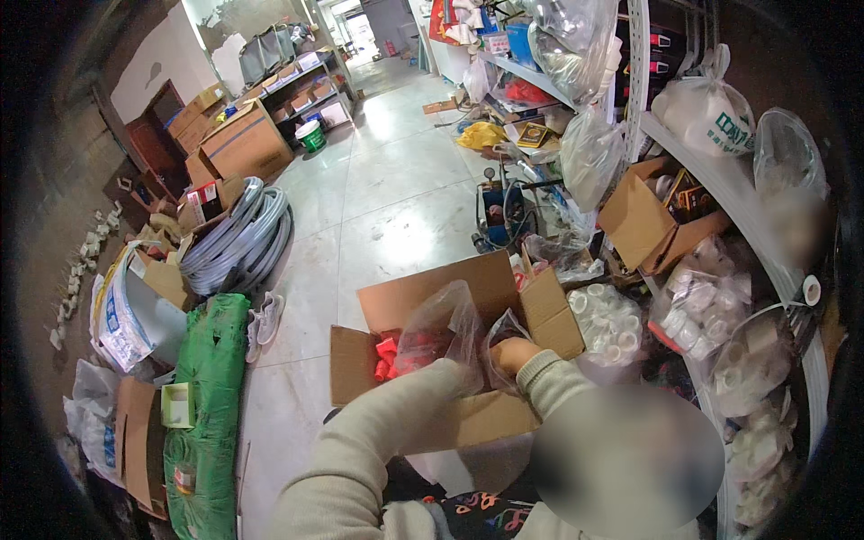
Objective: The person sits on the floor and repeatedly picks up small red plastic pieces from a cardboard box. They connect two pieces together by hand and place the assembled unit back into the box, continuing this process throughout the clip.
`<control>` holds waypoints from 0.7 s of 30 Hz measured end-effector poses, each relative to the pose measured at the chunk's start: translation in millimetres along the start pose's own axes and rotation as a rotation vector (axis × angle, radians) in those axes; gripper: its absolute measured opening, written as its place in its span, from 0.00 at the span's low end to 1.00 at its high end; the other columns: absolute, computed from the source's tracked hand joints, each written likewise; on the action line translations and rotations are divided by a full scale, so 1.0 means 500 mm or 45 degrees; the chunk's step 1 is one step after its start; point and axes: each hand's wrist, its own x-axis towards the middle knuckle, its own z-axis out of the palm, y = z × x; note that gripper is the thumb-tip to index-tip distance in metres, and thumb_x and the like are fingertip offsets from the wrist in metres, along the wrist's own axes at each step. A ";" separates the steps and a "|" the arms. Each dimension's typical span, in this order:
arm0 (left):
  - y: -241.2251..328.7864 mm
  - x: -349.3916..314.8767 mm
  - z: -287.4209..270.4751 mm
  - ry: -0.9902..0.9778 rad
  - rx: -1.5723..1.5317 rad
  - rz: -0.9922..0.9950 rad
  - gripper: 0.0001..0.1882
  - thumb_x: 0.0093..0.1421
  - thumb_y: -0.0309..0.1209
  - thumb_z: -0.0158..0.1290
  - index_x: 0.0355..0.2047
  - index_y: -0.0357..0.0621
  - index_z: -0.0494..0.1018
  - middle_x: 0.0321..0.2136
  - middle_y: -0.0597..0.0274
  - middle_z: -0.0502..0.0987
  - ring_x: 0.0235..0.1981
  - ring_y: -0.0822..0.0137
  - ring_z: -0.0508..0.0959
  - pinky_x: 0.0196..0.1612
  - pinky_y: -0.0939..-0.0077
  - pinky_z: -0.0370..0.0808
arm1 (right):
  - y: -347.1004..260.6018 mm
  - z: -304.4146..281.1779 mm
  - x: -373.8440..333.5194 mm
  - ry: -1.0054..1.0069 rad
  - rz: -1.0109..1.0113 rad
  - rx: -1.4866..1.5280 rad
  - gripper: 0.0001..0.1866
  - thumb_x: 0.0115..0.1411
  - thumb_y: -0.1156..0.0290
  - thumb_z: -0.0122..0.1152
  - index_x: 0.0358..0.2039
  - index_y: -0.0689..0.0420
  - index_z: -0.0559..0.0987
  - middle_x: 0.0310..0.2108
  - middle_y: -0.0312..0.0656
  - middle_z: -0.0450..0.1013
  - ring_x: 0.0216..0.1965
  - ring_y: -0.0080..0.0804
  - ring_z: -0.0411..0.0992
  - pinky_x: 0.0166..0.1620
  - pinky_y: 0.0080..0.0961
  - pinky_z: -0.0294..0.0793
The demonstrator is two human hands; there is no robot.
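An open cardboard box (481,423) with raised flaps stands in front of me, and both my arms reach into it. Inside lies a clear plastic bag (441,319), pulled up above the contents. Red plastic fittings (385,358) show at the box's left side, some of them through the bag. My left sleeve ends at the bag, and my left hand (466,373) is down among the plastic with its fingers hidden. At the box's right side my right hand (513,355) is curled, gripping the edge of the clear plastic; its fingertips are out of sight.
Shelving (747,198) with bags and an open carton (643,220) runs along my right. Bagged white fittings (607,324) sit beside the box. A blue machine (502,211) stands beyond it. At left lie a green wrapped bundle (211,378), coiled grey hose (238,238) and shoes (264,322).
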 end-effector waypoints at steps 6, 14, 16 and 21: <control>0.038 -0.022 -0.055 0.097 -0.029 -0.065 0.32 0.54 0.43 0.41 0.55 0.36 0.52 0.53 0.39 0.55 0.57 0.44 0.52 0.59 0.56 0.45 | 0.010 0.032 0.023 0.027 0.093 -0.019 0.11 0.45 0.70 0.51 0.29 0.58 0.79 0.36 0.49 0.73 0.37 0.44 0.72 0.39 0.34 0.71; -0.051 -0.005 0.042 -0.540 -0.471 0.343 0.13 0.51 0.34 0.48 0.34 0.39 0.73 0.32 0.49 0.75 0.35 0.55 0.75 0.38 0.66 0.70 | 0.020 0.043 0.037 -0.023 -0.023 -0.144 0.11 0.48 0.71 0.49 0.29 0.59 0.79 0.36 0.50 0.73 0.38 0.42 0.72 0.39 0.33 0.71; -0.056 -0.015 0.052 -0.427 -0.476 0.261 0.11 0.51 0.32 0.47 0.33 0.40 0.73 0.30 0.50 0.75 0.32 0.54 0.75 0.37 0.66 0.71 | 0.019 0.040 0.035 -0.052 -0.047 -0.203 0.11 0.49 0.72 0.48 0.29 0.60 0.78 0.36 0.50 0.73 0.38 0.41 0.72 0.39 0.31 0.71; -0.091 -0.016 0.082 -0.206 -0.625 0.168 0.09 0.50 0.30 0.49 0.30 0.39 0.73 0.27 0.53 0.75 0.30 0.59 0.75 0.34 0.69 0.71 | 0.038 0.071 0.059 -0.019 -0.033 -0.144 0.10 0.49 0.74 0.48 0.27 0.61 0.78 0.35 0.51 0.73 0.37 0.40 0.73 0.38 0.30 0.71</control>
